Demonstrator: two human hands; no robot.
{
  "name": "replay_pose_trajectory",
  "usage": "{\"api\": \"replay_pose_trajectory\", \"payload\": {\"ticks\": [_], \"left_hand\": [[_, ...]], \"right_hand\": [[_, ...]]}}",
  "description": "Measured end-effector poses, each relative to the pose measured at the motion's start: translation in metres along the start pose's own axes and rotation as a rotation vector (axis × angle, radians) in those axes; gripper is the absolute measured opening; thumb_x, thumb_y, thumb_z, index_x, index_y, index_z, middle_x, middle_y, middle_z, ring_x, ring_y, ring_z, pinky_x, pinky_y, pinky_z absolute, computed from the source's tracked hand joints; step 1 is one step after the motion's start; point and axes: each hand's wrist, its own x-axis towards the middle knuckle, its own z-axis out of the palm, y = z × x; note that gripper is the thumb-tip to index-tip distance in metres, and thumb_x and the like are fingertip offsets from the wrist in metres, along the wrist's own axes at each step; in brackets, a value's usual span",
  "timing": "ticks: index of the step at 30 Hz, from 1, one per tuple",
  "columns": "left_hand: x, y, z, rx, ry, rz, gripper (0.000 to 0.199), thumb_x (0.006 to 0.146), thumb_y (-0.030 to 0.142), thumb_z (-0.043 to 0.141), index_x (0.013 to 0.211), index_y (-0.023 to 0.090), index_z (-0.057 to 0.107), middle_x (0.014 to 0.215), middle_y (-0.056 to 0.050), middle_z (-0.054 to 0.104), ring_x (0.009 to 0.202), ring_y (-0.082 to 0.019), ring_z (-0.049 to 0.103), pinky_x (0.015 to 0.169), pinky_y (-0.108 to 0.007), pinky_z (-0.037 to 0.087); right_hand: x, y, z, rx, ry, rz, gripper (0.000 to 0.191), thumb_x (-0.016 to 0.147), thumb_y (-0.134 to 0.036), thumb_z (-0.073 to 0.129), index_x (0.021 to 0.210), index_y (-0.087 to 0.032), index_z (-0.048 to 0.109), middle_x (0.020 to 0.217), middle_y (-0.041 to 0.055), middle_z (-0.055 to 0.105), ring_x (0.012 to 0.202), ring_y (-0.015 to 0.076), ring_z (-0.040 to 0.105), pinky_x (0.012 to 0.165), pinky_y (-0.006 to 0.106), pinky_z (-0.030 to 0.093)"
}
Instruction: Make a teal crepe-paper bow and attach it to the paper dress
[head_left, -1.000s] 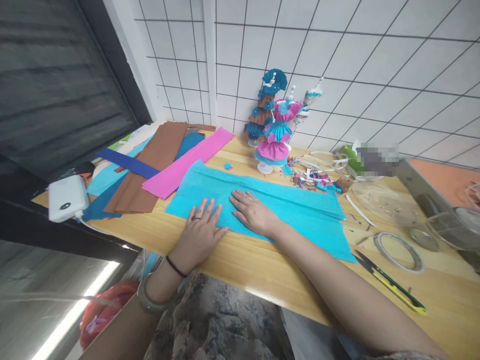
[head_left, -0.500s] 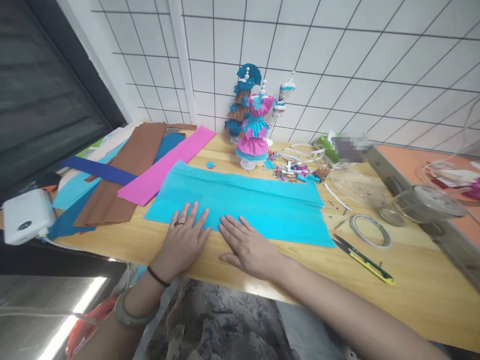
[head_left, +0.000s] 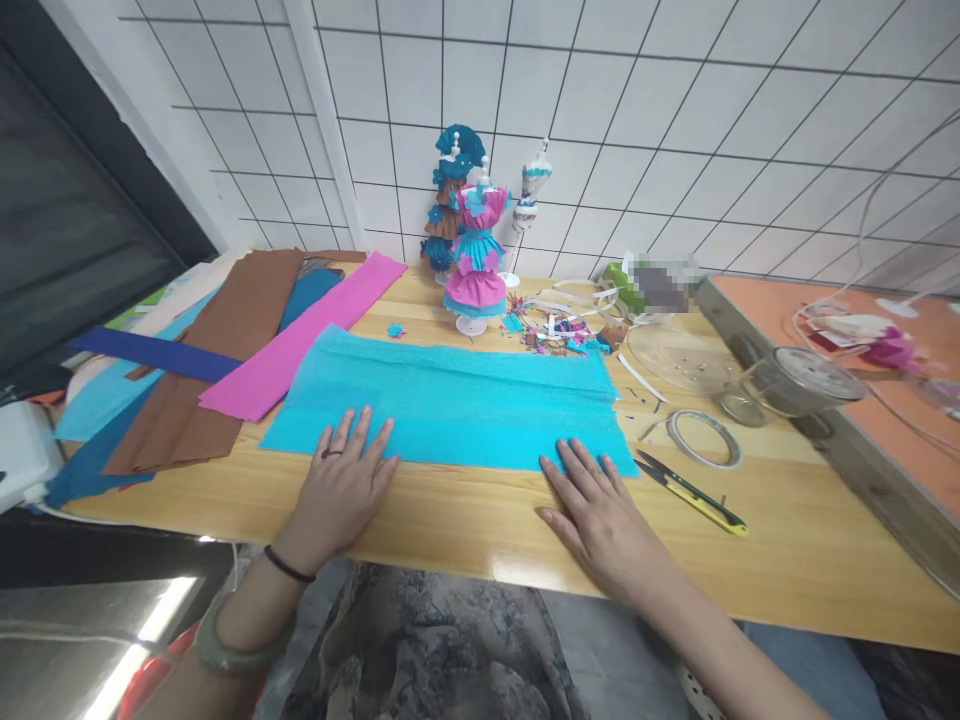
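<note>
A wide sheet of turquoise crepe paper lies spread on the wooden table, with a fold line running along it. My left hand rests flat on its near edge, left of the middle, fingers spread. Toward the sheet's near right corner, my right hand lies open, fingertips on the paper and palm over the table. Just right of that corner are yellow-handled thread snips, touched by neither hand.
Brown crepe paper and a pink strip lie at left. Behind the sheet stand a pink-and-turquoise paper dress on a small stand and paper scraps. A tape roll and an orange-topped box are at right.
My right hand has slid right along the sheet's near edge, away from my left hand. My left hand stays flat near the same part of the paper. The view has shifted slightly.
</note>
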Motion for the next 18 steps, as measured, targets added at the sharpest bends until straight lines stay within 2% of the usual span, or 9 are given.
{"api": "replay_pose_trajectory", "payload": {"ticks": [3,8,10,14,18], "left_hand": [[0.0,-0.001,0.001,-0.009,0.012,0.0,0.049,0.087,0.041,0.035,0.133,0.022,0.04,0.143,-0.013,0.029,0.132,-0.032,0.022,0.102,-0.054,0.024],[-0.001,-0.003,0.003,-0.011,0.007,0.002,0.049,0.087,0.042,0.035,0.133,0.024,0.039,0.143,-0.012,0.027,0.132,-0.032,0.022,0.101,-0.054,0.025],[-0.001,-0.004,0.003,-0.003,-0.001,0.001,0.049,0.088,0.042,0.034,0.133,0.024,0.039,0.143,-0.012,0.027,0.133,-0.032,0.022,0.101,-0.054,0.025],[-0.001,-0.003,0.002,0.013,-0.027,0.009,0.05,0.088,0.043,0.034,0.133,0.022,0.039,0.143,-0.014,0.028,0.132,-0.033,0.021,0.101,-0.055,0.025],[0.003,0.003,-0.005,0.014,0.006,0.002,0.045,0.087,0.04,0.036,0.124,0.018,0.05,0.141,-0.014,0.033,0.132,-0.036,0.02,0.101,-0.058,0.023]], "right_hand": [[0.007,-0.016,-0.002,0.029,0.039,-0.006,0.051,0.087,-0.044,0.04,0.128,-0.014,0.046,0.139,0.0163,0.035,0.132,0.032,0.022,0.101,0.058,0.025],[0.033,-0.061,0.002,0.113,0.073,-0.076,0.053,0.088,-0.042,0.04,0.131,-0.012,0.042,0.139,0.0155,0.035,0.131,0.03,0.026,0.103,0.053,0.029],[0.038,-0.067,0.006,0.117,0.072,-0.076,0.049,0.089,-0.039,0.04,0.128,-0.011,0.046,0.136,0.0164,0.039,0.129,0.0311,0.031,0.101,0.053,0.03],[0.039,-0.048,0.009,0.007,0.06,-0.047,0.037,0.089,-0.024,0.042,0.121,-0.008,0.053,0.127,0.0192,0.05,0.118,0.032,0.045,0.097,0.05,0.037],[0.042,-0.023,0.001,-0.097,0.024,-0.157,0.025,0.085,-0.011,0.047,0.105,-0.008,0.061,0.115,0.018,0.06,0.105,0.0289,0.056,0.094,0.043,0.041]]}}
